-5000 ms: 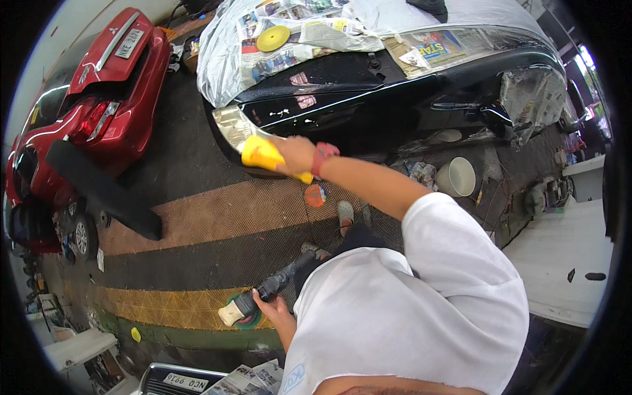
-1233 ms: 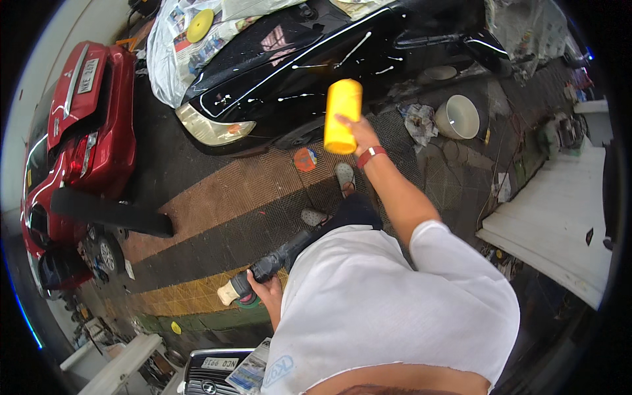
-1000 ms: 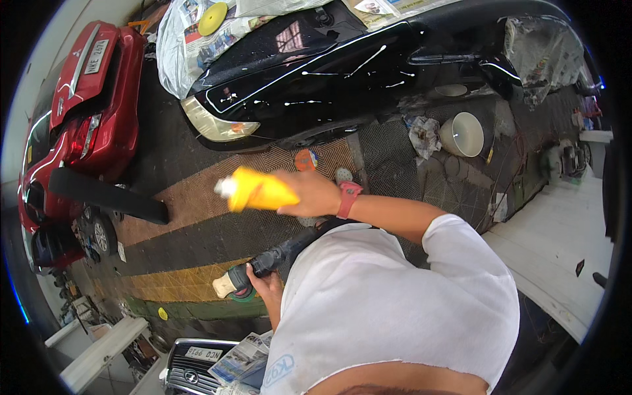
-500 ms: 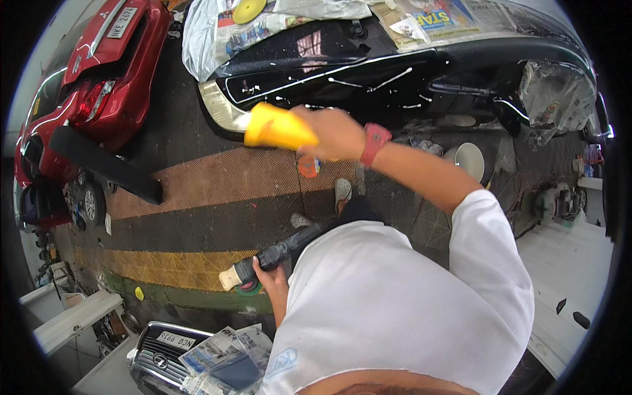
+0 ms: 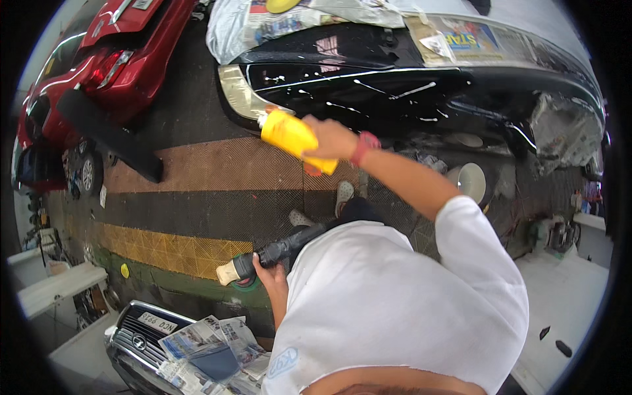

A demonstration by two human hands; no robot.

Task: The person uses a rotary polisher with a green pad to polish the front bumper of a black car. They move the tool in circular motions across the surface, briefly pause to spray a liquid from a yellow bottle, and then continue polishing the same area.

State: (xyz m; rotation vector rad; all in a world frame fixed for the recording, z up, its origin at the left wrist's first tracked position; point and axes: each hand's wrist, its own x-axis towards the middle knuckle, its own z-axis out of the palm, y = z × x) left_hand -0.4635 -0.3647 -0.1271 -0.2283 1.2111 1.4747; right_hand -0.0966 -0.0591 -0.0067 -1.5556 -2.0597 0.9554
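In my right hand (image 5: 331,139) is a yellow squeeze bottle (image 5: 286,133), tilted with its white nozzle toward the upper left. It hangs just in front of a glossy black car panel (image 5: 388,99) marked with white streaks and dabs. Beside the bottle's nozzle is the panel's masked, pale corner (image 5: 239,92). My left hand (image 5: 271,276), low by my left side, is wrapped round a black power polisher (image 5: 283,249). The polisher has a beige end, and a round pad with a green edge partly shows under it.
Newspaper (image 5: 471,41) and plastic sheeting (image 5: 227,33) cover the black car's upper parts. A red car (image 5: 125,66) stands at the far left, near a long black part (image 5: 108,135). A white bucket (image 5: 469,181) sits to the right. Behind lies a newspaper-covered front grille (image 5: 148,336).
The view has shifted, so the black car sits lower and further right. My right hand has drawn the bottle slightly away from the panel. My left hand keeps hold of the polisher.
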